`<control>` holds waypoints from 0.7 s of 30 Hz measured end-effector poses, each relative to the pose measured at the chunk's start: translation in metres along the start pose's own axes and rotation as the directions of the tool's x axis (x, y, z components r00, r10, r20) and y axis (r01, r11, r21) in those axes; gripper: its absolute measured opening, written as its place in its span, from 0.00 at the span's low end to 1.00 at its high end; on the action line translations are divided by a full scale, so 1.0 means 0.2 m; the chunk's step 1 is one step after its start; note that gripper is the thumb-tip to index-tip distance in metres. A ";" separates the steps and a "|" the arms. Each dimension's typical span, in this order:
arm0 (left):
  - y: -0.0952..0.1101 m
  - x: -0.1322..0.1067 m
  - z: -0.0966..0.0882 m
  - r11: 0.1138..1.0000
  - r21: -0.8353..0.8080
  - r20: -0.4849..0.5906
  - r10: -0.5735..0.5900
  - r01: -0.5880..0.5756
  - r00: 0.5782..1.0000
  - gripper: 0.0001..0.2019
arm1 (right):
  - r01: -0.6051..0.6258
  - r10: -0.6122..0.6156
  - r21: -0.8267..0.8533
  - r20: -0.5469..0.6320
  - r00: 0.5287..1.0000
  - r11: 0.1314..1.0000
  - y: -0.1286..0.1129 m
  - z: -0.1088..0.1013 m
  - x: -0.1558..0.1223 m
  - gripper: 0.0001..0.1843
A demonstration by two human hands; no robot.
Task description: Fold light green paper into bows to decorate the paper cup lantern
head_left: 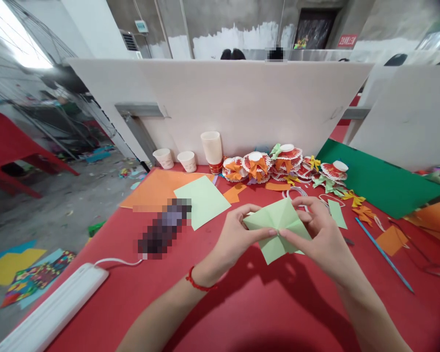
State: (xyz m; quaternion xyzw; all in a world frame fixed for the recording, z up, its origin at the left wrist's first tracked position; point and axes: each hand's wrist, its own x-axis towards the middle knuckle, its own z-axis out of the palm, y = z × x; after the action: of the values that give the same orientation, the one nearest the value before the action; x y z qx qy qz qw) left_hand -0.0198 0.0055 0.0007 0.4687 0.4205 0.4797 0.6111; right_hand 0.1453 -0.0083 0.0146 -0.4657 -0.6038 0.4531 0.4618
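Note:
Between both hands, above the red table, a light green sheet of paper (278, 215) with crossing creases is held up. My left hand (234, 234) grips its left side, thumb on the front near the centre and fingers behind. On the right side, my right hand (319, 239) pinches the same paper, its thumb tip meeting the left thumb at the middle. The back of the paper and some fingertips are hidden. A flat light green sheet (203, 200) lies to the left, partly over an orange sheet (150, 188).
Paper cups (210, 146) stand along the white partition (234, 102), beside several cup-and-paper ornaments (256, 166) with bows. A blue pencil-like stick (385, 254), orange scraps (392, 239) and a green board (381, 176) lie right. A white power strip (58, 303) and a pixelated object (165, 230) are left.

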 end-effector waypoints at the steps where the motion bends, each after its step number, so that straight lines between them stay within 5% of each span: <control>1: 0.00 0.00 0.00 1.000 0.009 -0.007 0.003 -0.003 1.000 0.16 | -0.012 0.011 0.001 0.022 1.000 1.000 0.00 0.00 0.00 0.21; 5: 0.02 -0.01 0.00 0.996 0.078 -0.026 0.045 -0.043 0.999 0.16 | -0.037 0.033 0.047 0.092 0.995 0.998 0.02 -0.01 0.02 0.21; 10: 0.02 -0.01 -0.01 0.998 0.063 -0.051 0.025 -0.022 0.998 0.16 | -0.041 0.038 0.078 0.037 0.999 0.996 0.02 0.00 0.03 0.22; 16: -0.03 0.02 -0.01 0.986 -0.162 0.129 -0.025 0.046 0.991 0.13 | -0.038 0.048 0.124 -0.079 0.996 0.992 0.01 0.01 0.03 0.25; 21: -0.02 0.00 0.00 1.000 -0.011 0.111 0.016 -0.015 0.994 0.12 | -0.028 0.031 0.129 -0.024 0.999 0.991 0.04 -0.01 0.03 0.27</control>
State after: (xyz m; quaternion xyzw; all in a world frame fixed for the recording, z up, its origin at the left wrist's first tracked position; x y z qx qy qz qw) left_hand -0.0196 0.0060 -0.0024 0.4949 0.3796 0.4597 0.6322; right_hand 0.1473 -0.0012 0.0085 -0.4497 -0.5604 0.4917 0.4919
